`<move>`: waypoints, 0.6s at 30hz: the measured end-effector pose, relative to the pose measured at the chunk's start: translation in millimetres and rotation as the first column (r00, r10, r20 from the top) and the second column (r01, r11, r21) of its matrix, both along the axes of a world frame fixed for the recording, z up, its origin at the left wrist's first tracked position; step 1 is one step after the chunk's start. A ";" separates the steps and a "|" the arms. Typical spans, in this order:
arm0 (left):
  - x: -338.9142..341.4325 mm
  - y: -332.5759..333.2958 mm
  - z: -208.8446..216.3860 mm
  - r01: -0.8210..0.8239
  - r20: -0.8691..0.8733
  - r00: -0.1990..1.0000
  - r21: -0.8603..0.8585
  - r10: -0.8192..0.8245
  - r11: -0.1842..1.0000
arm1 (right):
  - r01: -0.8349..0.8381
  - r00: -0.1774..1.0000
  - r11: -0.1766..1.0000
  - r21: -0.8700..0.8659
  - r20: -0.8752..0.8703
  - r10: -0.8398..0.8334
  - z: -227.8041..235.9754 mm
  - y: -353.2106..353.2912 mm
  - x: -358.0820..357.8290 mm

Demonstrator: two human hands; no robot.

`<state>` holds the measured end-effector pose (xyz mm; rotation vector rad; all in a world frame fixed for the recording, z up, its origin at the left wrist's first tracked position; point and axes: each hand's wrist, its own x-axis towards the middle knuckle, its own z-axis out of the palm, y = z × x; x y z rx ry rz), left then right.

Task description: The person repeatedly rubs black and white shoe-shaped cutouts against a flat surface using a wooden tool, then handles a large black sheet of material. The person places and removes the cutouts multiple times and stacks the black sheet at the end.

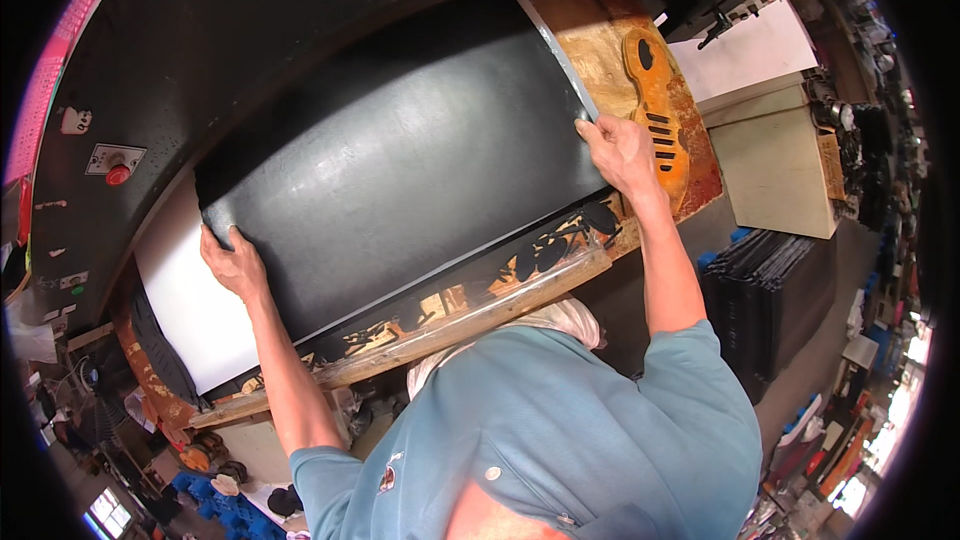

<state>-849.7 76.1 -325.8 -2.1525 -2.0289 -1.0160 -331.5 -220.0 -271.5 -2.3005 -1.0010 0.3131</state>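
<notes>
A wide, smooth black sheet [410, 155] lies across the work table, its far part in the shadow of a dark machine. My left hand [235, 262] is closed on the sheet's left edge, thumb on top. At the right edge, my right hand [625, 152] pinches the sheet near its near corner. Under the sheet a white board [190, 290] shows at the left, and a pale strip runs along the right edge. Just right of my right hand lies an orange shoe-sole-shaped cutting die [657, 120] with slots and an oval hole.
The dark machine body [150, 70] arches over the far side, with a red push button [118, 174] on it. Black cut scraps [540, 255] lie along the wooden front rail [470, 318]. Stacked black sheets [765, 300] and a pale box [770, 160] stand at the right.
</notes>
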 end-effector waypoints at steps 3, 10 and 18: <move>-1.2 3.5 -4.9 -0.005 -0.001 1.000 0.001 0.005 1.000 | -0.011 0.998 1.000 0.020 0.057 0.010 -7.5 3.7 4.9; -5.2 22.2 -7.8 0.027 -0.074 0.997 0.044 -0.024 0.999 | 0.002 0.997 0.998 -0.059 0.077 0.002 -11.4 9.8 5.9; -30.1 -51.2 1.0 0.130 -0.237 0.962 -0.027 -0.133 0.991 | 0.017 0.953 0.995 0.094 0.299 -0.044 -10.7 -65.0 51.1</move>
